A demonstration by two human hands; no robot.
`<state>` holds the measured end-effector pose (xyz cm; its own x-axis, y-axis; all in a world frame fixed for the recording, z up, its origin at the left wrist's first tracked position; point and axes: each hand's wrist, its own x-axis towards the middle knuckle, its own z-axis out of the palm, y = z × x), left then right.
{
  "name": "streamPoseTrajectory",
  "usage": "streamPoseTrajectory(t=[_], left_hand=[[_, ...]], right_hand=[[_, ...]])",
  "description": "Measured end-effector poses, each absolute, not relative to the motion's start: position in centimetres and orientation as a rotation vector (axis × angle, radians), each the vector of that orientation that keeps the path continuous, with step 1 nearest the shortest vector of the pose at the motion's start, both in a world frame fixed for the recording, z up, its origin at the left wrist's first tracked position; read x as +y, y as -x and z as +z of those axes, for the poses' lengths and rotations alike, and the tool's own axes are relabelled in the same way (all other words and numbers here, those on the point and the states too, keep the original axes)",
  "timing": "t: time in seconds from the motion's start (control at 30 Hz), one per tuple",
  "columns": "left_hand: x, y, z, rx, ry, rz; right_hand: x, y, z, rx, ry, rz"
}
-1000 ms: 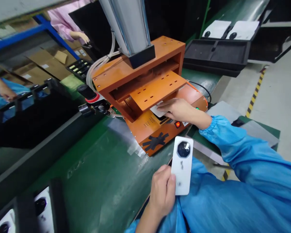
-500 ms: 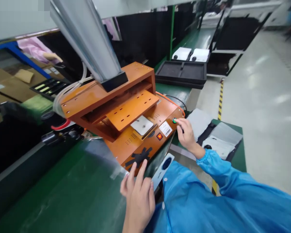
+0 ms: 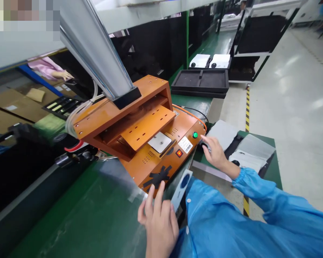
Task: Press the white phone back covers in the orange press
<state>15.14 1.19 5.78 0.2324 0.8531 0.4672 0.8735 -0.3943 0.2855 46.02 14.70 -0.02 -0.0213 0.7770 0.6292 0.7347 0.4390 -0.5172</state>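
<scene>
My right hand (image 3: 216, 152) is just right of the round green button (image 3: 195, 135) on an orange press (image 3: 134, 163), apart from it, with thumb and fingers spread. Fingers stretched and apart, my left hand (image 3: 161, 218) has its fingertips by the black tape patch (image 3: 158, 176) on the press front; whether they touch it I cannot tell. Beside that hand a pale strip with a dark round spot (image 3: 182, 189) is partly hidden behind my fingers. Under the raised orange pressing plate (image 3: 148, 127) lies a light rounded-corner plate (image 3: 159, 142), partly covered. A red switch (image 3: 179, 153) glows.
A large metal cylinder (image 3: 97, 50) rises from the press. Black trays (image 3: 200, 80) and white devices (image 3: 219, 61) are behind it. More white pieces (image 3: 250, 154) lie on a low green surface at right. Another person's hand (image 3: 61, 75) shows far left.
My right hand has drawn back from the green button, which is uncovered and brightly lit now. My left hand has shifted slightly right. The camera view has moved a little.
</scene>
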Motion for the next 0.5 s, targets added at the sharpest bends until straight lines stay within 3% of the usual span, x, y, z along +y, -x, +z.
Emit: streamPoseTrajectory(t=[0.07, 0.2, 0.27, 0.33, 0.5], left_hand=[[0.1, -15.4, 5.4, -1.706, 2.426, -1.011], [-1.1, -17.6, 3.0, -1.699, 2.551, -1.16], [-1.2, -18.9, 1.7, -1.684, 2.715, -1.159], [-1.2, -19.5, 0.7, -1.684, 2.842, -1.1], [-1.2, -15.6, 0.1, -1.681, 2.714, -1.065]], right_hand=[[10.4, -45.6, 0.6, -1.78, 1.204, 0.379], [1.2, -41.7, 1.0, -1.763, 0.909, 1.379], [-0.6, -40.0, 0.1, -1.521, 0.971, 1.537], [-0.3, -40.5, -1.4, -1.431, 1.16, 1.422], [2.3, -53.2, -4.6, -1.531, 1.959, 0.668]])
